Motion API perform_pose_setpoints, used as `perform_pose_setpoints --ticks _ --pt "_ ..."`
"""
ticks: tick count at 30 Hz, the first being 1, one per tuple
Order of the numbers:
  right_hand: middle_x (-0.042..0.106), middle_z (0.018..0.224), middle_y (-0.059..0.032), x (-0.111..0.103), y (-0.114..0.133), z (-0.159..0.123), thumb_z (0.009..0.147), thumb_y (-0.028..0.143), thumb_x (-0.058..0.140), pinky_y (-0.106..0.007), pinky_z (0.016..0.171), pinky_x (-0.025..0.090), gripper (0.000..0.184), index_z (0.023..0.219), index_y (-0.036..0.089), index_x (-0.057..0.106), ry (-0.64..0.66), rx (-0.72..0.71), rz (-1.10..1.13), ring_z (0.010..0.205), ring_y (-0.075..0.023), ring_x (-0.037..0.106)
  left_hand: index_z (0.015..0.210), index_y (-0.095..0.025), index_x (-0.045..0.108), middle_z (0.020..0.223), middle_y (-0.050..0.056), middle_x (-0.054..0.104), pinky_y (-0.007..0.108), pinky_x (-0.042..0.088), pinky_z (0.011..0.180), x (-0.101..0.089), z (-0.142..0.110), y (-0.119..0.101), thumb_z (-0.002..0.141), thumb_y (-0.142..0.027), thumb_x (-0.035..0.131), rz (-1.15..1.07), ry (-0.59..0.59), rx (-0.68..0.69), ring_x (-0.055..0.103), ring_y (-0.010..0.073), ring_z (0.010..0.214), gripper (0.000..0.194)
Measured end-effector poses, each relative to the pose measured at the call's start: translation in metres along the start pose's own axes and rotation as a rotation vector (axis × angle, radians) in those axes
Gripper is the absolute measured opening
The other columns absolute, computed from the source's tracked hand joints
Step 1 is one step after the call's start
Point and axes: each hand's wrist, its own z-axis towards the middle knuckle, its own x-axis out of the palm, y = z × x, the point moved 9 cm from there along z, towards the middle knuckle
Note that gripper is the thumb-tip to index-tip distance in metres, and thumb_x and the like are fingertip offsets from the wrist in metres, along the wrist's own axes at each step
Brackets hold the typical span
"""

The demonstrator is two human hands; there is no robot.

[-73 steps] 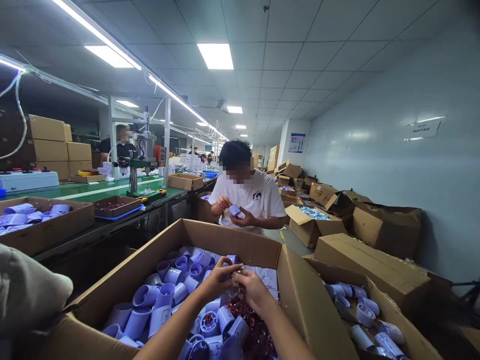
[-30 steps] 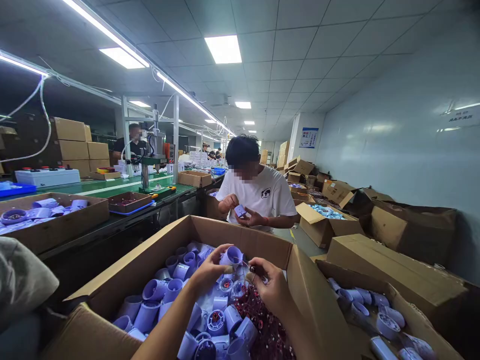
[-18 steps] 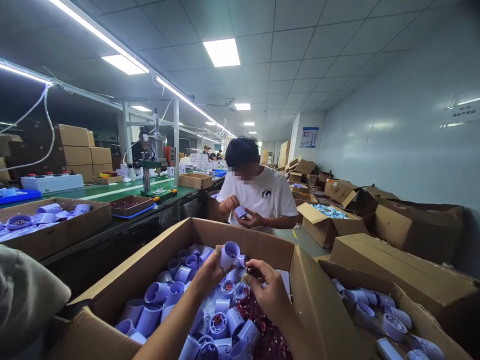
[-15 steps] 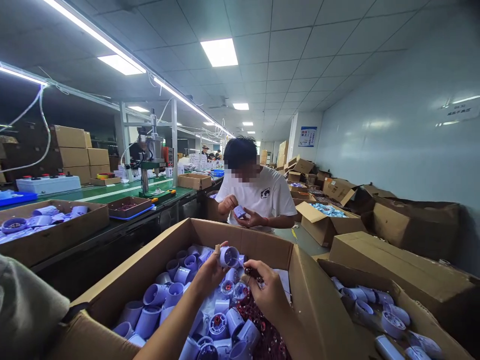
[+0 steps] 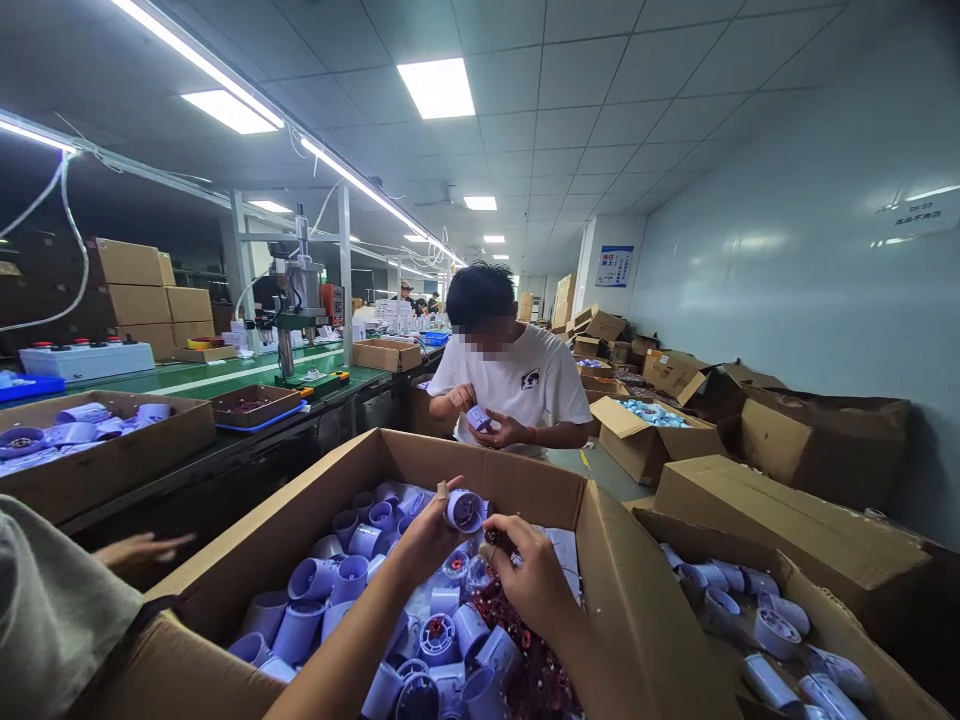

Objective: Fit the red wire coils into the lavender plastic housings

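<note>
My left hand is closed around a lavender plastic cup, whose open end is turned toward my right hand. Small details show inside the cup but are too fine to name. Just to its right, my right hand pinches a small dark part between thumb and fingers, close to the cup's rim. Both hands are above a large cardboard box. Many similar cups fill its left and middle, some with red pieces inside. Small dark red parts lie in a heap under my right hand.
Across the box, a person in a white shirt holds a similar cup. Another person's hand and grey sleeve are at the left. A second box of cups stands right; a green workbench with a press runs along the left.
My left hand and the cup have shifted slightly right and down. My right hand stays close by with the dark part. Another person's hand has come into view at the left.
</note>
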Motion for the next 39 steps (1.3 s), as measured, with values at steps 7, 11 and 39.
perform_pose_setpoints --ticks 7,11,39 --pt "0.065 0.093 -0.0064 -0.001 -0.005 -0.002 0.078 0.015 0.056 -0.032 0.078 0.049 0.023 0.098 0.023 0.067 -0.086 0.019 -0.059 0.086 -0.0208 0.063 0.119 -0.019 0.054 0.091 0.005 0.065 0.024 0.049 0.072 0.015 -0.004 0.011 0.085 -0.051 0.053 -0.136 0.074 -0.103 0.062 0.0153 0.083 0.047" --pt "0.065 0.090 -0.0062 -0.001 -0.004 -0.004 0.078 0.012 0.056 -0.034 0.076 0.048 0.022 0.095 0.022 0.065 -0.157 0.035 -0.161 0.085 -0.0224 0.061 0.121 -0.020 0.053 0.100 0.006 0.065 0.026 0.047 0.077 0.029 -0.009 0.015 0.084 -0.051 0.054 -0.132 0.146 -0.084 0.061 0.0168 0.091 0.048" --pt "0.060 0.077 -0.0004 -0.011 -0.019 -0.010 0.068 0.011 0.058 -0.028 0.063 0.037 0.015 0.078 0.021 0.053 -0.272 0.313 -0.226 0.072 -0.0187 0.056 0.098 -0.013 0.064 0.087 0.006 0.066 0.024 0.043 0.069 0.051 -0.022 0.017 0.079 -0.039 0.065 -0.153 0.194 -0.170 0.058 0.0154 0.077 0.032"
